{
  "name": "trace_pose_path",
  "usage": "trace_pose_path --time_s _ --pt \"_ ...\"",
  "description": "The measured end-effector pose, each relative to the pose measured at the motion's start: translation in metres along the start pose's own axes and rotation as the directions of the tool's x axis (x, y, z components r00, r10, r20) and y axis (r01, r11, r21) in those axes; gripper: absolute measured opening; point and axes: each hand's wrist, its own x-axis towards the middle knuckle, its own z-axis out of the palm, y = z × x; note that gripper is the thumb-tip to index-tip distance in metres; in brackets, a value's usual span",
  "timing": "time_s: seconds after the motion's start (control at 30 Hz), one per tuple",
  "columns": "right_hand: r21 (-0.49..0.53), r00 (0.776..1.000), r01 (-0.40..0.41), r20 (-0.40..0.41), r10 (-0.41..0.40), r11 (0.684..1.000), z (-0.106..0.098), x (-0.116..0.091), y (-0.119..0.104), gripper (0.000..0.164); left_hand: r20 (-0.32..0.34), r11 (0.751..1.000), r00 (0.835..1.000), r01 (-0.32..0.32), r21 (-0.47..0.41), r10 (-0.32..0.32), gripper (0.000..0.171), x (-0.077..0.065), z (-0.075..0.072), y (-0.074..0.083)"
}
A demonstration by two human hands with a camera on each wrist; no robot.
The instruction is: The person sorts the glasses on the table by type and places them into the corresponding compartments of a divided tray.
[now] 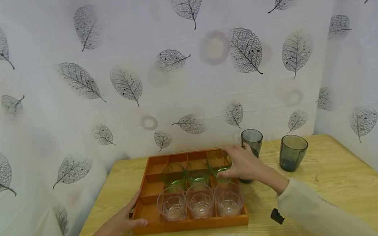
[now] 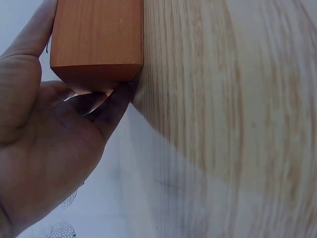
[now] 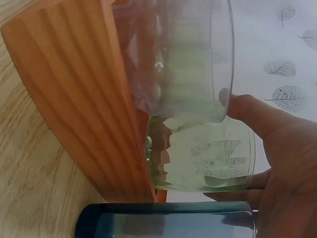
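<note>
An orange wooden compartment box (image 1: 189,224) stands on the table. My left hand (image 1: 120,221) grips its front left corner, fingers along the left side; in the left wrist view the thumb and fingers lie on different faces of the corner. With thumb and fingers spread around it, my right hand (image 1: 245,163) holds a green glass (image 1: 218,161) at the right of the middle row. The right wrist view shows this green glass (image 3: 213,158) upright in the box, behind a clear glass (image 3: 173,59). Two more green glasses (image 1: 197,171) sit to its left.
Clear glasses (image 1: 200,202) fill part of the front row. Dark grey glasses (image 1: 293,153) stand on the table (image 1: 339,181) to the right, one right beside the box under my right hand. A small black object (image 1: 277,216) lies near my right sleeve. A leaf-patterned curtain (image 1: 186,78) hangs behind.
</note>
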Motion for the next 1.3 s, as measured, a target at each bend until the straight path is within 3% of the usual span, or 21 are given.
trace_pose_path --time_s 0.4,0.57,0.7,0.93,1.3 --pt "-0.098 0.999 0.026 0.045 -0.021 0.995 0.000 0.002 -0.001 0.090 -0.006 1.000 1.000 0.007 -0.005 -0.007 0.104 0.000 0.000 -0.003" --pt "-0.042 1.000 0.026 0.012 -0.025 0.999 0.001 0.001 0.001 0.083 -0.014 1.000 1.000 0.013 0.005 -0.013 0.105 0.000 0.000 -0.001" --pt "0.018 0.994 0.061 -0.093 -0.059 0.998 0.000 -0.002 0.003 0.071 -0.014 1.000 1.000 0.015 0.010 -0.015 0.105 0.000 0.000 0.000" --pt "0.147 0.964 0.120 -0.254 -0.080 0.982 -0.011 -0.011 0.013 0.056 -0.021 1.000 1.000 0.007 0.023 -0.007 0.105 0.000 -0.001 0.000" --pt "0.292 0.967 0.002 -0.243 0.072 0.957 -0.024 -0.036 0.039 0.066 -0.011 1.000 1.000 0.009 0.001 -0.009 0.105 0.001 -0.002 -0.001"
